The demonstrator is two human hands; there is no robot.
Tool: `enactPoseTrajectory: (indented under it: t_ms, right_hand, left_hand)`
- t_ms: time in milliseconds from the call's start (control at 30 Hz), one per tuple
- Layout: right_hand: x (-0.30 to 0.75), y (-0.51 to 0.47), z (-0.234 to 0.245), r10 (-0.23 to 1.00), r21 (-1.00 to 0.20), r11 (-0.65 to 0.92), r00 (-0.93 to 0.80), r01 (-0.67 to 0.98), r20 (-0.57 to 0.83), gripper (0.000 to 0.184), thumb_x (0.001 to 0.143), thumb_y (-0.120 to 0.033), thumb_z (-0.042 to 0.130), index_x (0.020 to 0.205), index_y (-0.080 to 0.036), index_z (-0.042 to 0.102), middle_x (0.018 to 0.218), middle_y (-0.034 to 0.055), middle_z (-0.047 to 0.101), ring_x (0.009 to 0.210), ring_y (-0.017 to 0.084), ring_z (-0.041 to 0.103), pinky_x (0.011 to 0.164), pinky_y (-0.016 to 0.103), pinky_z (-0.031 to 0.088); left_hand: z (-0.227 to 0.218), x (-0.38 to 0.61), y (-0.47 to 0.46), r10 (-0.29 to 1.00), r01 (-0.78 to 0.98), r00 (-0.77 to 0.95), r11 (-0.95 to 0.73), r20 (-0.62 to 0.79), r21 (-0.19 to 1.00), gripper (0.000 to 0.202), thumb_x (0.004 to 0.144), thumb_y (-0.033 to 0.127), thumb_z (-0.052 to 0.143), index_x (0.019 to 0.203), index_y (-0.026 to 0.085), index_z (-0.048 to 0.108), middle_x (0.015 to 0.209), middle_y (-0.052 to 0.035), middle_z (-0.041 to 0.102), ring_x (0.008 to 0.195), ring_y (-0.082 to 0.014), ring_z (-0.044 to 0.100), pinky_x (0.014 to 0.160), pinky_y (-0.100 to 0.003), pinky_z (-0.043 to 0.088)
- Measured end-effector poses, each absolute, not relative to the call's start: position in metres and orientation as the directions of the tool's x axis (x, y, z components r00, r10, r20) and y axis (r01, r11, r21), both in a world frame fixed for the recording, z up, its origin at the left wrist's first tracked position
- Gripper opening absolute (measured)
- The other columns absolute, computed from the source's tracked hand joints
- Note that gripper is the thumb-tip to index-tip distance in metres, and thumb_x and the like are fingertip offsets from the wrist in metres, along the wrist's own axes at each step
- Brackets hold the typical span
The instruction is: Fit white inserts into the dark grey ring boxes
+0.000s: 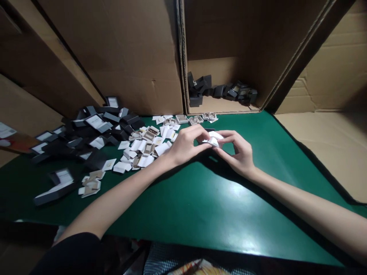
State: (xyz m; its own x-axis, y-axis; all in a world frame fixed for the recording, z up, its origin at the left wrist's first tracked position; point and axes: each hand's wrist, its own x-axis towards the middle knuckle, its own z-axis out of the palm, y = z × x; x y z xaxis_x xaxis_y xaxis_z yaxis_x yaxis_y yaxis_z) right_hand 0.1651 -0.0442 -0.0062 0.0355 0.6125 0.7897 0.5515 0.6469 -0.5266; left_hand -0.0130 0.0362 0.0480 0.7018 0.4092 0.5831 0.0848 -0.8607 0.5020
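Pinching with fingers a white folded-card piece [212, 142], left hand [187, 143] and right hand [238, 153] seemed midway in shaping; similar pieces [145, 160] lay left of it.

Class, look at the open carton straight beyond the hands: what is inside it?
Inside the carton, black boxes lie jumbled along its floor, overlapping one another. Those in front cover whatever lies behind or beneath, so the total cannot be counted.

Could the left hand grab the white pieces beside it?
Probably yes: nothing seems to block the left hand from the white pieces, though it's holding a folded white card.
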Motion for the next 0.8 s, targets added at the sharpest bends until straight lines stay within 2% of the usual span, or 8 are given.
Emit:
enactPoseTrajectory:
  t_ms: [300,467,633,800]
  right_hand:
    - [0.1664,-0.0424,-0.0111,0.627,-0.556,0.647,0.051,0.521,0.778,0.012,0.079,-0.024,0.068,0.088,-0.022,0.059,0.107,0.0089,0.065,0.100,0.025,0.063,0.085,0.044,0.051]
    - [0.1676,-0.0422,-0.0095,0.604,-0.513,0.650,0.029,0.560,0.796,0.013,0.078,-0.023,0.068,0.088,-0.022,0.059,0.105,0.0089,0.065,0.098,0.025,0.063,0.082,0.042,0.052]
    - [0.1676,-0.0429,-0.0071,0.559,-0.449,0.659,0.006,0.603,0.829,0.019,0.077,-0.020,0.069,0.092,-0.023,0.059,0.105,0.0085,0.063,0.097,0.024,0.062,0.082,0.042,0.051]
    - [0.1669,-0.0433,-0.0074,0.564,-0.452,0.670,-0.008,0.590,0.826,0.024,0.077,-0.020,0.069,0.098,-0.023,0.058,0.105,0.0089,0.062,0.097,0.024,0.060,0.081,0.042,0.051]
  left_hand:
    - [0.0388,-0.0087,0.0332,0.543,0.023,0.672,-0.694,0.503,0.719,0.008,0.079,0.022,0.067,0.083,0.016,0.069,0.088,-0.0063,0.069,0.077,-0.0157,0.065,0.072,-0.028,0.053]
    - [0.0386,-0.0086,0.0339,0.608,0.033,0.682,-0.582,0.408,0.813,0.011,0.077,0.023,0.069,0.084,0.015,0.069,0.089,-0.0061,0.069,0.079,-0.0159,0.065,0.075,-0.030,0.053]
    - [0.0388,-0.0060,0.0318,0.653,0.004,0.713,-0.367,0.254,0.930,0.025,0.073,0.030,0.073,0.087,0.012,0.061,0.088,-0.0059,0.066,0.078,-0.0148,0.064,0.072,-0.029,0.052]
    - [0.0393,-0.0054,0.0280,0.698,-0.001,0.679,-0.311,0.229,0.950,0.027,0.071,0.024,0.073,0.087,0.014,0.053,0.088,-0.0043,0.063,0.082,-0.0144,0.063,0.074,-0.029,0.051]
